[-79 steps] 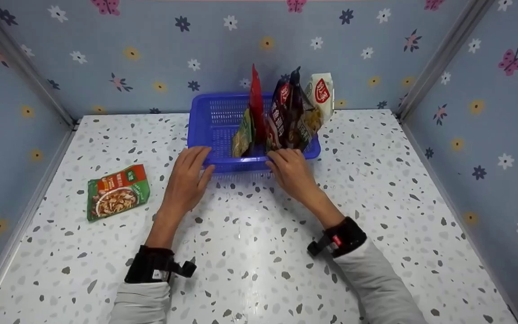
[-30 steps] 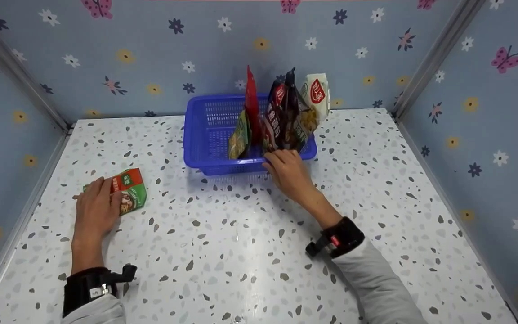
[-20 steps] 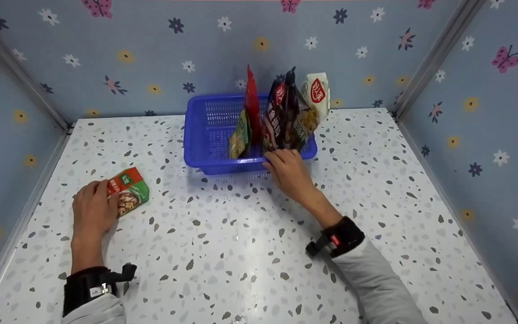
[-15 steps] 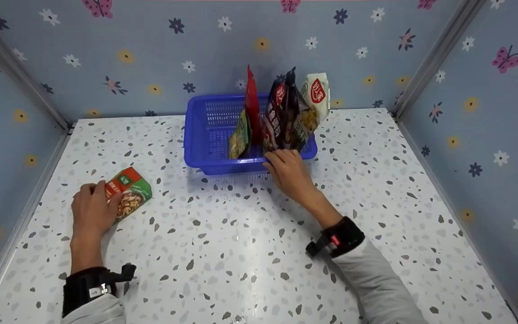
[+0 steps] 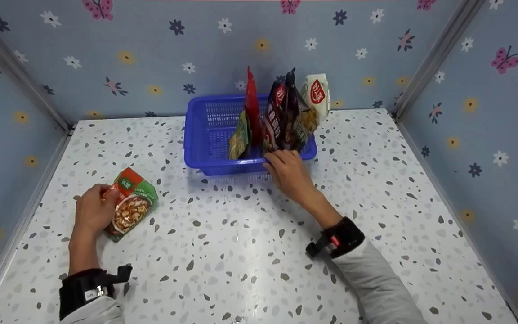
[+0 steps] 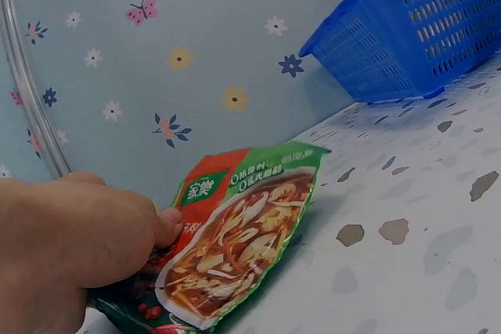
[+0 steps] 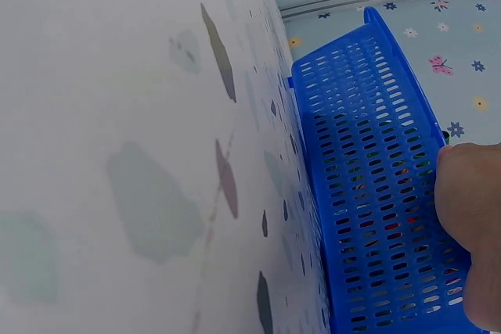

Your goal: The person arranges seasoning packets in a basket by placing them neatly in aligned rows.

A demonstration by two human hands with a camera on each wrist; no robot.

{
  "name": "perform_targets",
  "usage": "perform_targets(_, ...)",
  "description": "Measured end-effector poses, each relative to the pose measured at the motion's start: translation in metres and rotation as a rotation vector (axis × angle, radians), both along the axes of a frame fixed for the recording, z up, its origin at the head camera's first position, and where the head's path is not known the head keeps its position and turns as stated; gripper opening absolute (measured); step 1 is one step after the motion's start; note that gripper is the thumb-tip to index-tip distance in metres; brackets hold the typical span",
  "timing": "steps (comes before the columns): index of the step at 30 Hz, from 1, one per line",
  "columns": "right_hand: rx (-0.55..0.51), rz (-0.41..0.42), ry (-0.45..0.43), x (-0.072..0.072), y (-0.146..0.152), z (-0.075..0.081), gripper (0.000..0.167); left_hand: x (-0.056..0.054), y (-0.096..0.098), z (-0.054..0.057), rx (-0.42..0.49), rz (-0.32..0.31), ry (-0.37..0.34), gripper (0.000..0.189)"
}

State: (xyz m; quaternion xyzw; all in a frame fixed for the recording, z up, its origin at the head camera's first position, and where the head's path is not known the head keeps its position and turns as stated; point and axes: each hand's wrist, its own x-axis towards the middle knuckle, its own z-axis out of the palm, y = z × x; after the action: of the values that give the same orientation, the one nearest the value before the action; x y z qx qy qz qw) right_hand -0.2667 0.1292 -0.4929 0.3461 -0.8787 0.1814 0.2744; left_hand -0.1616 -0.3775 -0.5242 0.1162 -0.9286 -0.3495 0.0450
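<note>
My left hand (image 5: pixel 93 211) pinches a red and green seasoning packet (image 5: pixel 134 209) by its left side, thumb on the printed front. In the left wrist view the packet (image 6: pixel 243 240) is tilted up, its food picture facing the camera, and the thumb (image 6: pixel 167 227) presses its edge. At the back of the table stands a blue plastic basket (image 5: pixel 216 168). My right hand (image 5: pixel 291 175) grips its front rim, fingers over the edge. The right wrist view shows the same hand (image 7: pixel 473 224) against the basket's slotted wall (image 7: pixel 368 170).
Inside the basket several pouches stand upright: a small green and yellow one (image 5: pixel 240 138), a red one (image 5: pixel 252 108), a dark one (image 5: pixel 277 114) and a white-topped one (image 5: pixel 317 92). A flowered wall (image 5: pixel 223 54) rises behind the speckled table (image 5: pixel 223 252).
The left hand left the basket's rim, reached left to the packet, took hold of it and has turned and tilted it up. The right hand stays on the rim.
</note>
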Motion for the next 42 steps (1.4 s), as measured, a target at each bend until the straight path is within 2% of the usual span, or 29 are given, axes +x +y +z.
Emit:
perform_targets(4, 0.004, -0.001, -0.009, 0.001, 0.0, 0.0, 0.03, 0.002, 0.002, 0.004, 0.086, 0.012, 0.04, 0.056)
perform_targets(10, 0.006, -0.002, -0.007, 0.001, 0.0, 0.0, 0.029, 0.003, 0.013, 0.016, 0.175, 0.079, 0.087, 0.058)
perform_targets(16, -0.001, 0.006, 0.025, 0.001, 0.0, -0.001, 0.028, -0.001, 0.032, 0.033, 0.279, 0.103, 0.197, 0.053)
perform_targets(23, 0.022, -0.007, -0.012, 0.002, 0.0, 0.0, 0.031, -0.003, 0.07, 0.059, 0.441, 0.074, 0.328, 0.044)
perform_targets(29, 0.029, 0.016, -0.109, 0.005, 0.004, 0.003, 0.036, -0.002, 0.112, 0.08, 0.463, 0.021, 0.434, 0.035)
perform_targets(34, -0.043, 0.107, -0.186, 0.011, 0.008, 0.018, 0.043, -0.003, 0.147, 0.088, 0.5, -0.033, 0.511, 0.031)
perform_targets(39, -0.19, 0.202, -0.271, 0.024, 0.007, 0.045, 0.048, -0.003, 0.18, 0.093, 0.559, -0.086, 0.553, 0.029)
perform_targets(42, -0.259, 0.245, -0.311, 0.032, 0.005, 0.062, 0.053, -0.005, 0.198, 0.096, 0.572, -0.096, 0.571, 0.027)
